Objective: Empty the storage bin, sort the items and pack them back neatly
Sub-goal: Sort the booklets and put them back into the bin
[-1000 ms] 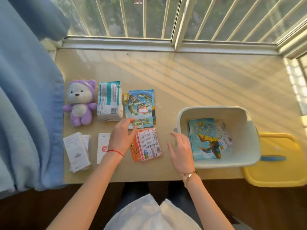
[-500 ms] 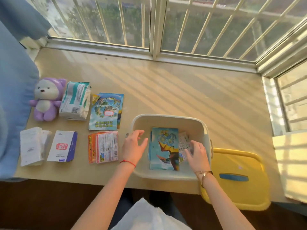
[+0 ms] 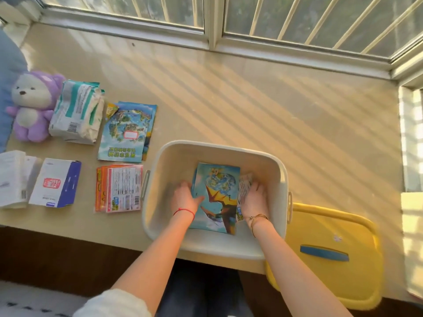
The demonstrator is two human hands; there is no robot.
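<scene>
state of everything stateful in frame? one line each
storage bin: open, upright, lid off
yellow lid: flat, right of the bin
dinosaur booklet: flat in the bin
left hand: on the booklet's left edge
right hand: on the small packets
plush bear: on the table, outside the bin
</scene>
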